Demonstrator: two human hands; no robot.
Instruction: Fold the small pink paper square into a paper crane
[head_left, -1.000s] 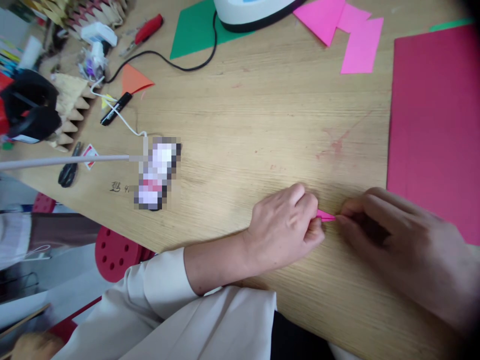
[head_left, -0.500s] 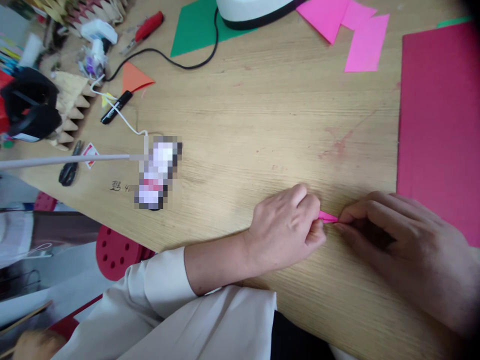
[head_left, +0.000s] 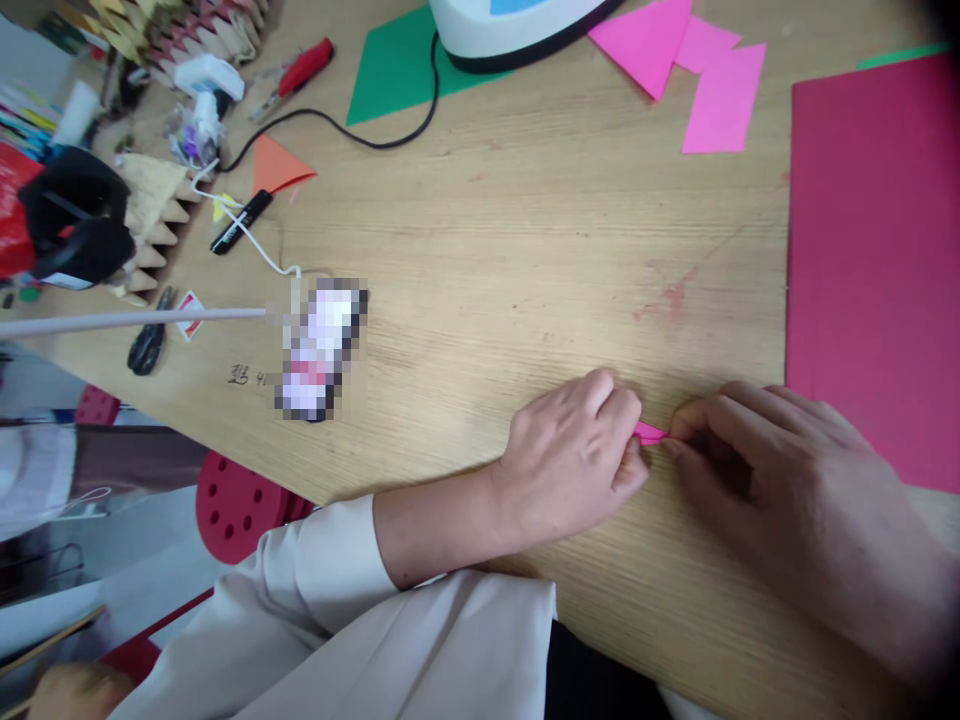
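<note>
A small folded piece of pink paper (head_left: 649, 433) shows between my two hands, just above the table. My left hand (head_left: 574, 450) is closed around one end, so most of the paper is hidden inside it. The narrow tip of the paper is pinched between the thumb and index finger of my right hand (head_left: 795, 490). To the right, partly behind my right hand, lies a large dark pink sheet or board (head_left: 874, 270). Several pieces of bright pink paper (head_left: 724, 100) lie at the far side of the table.
A phone (head_left: 321, 350), blurred out, lies left of my hands with a white cable. Further back are a black marker (head_left: 241, 222), an orange paper triangle (head_left: 281, 165), a red-handled cutter (head_left: 306, 68), a green sheet (head_left: 386, 70) and a white device (head_left: 517, 25). Red stools (head_left: 240, 505) stand below the table edge.
The gap between my hands has narrowed slightly, with my right hand a little further left. Less of the pink paper shows. The whole view has shifted slightly.
</note>
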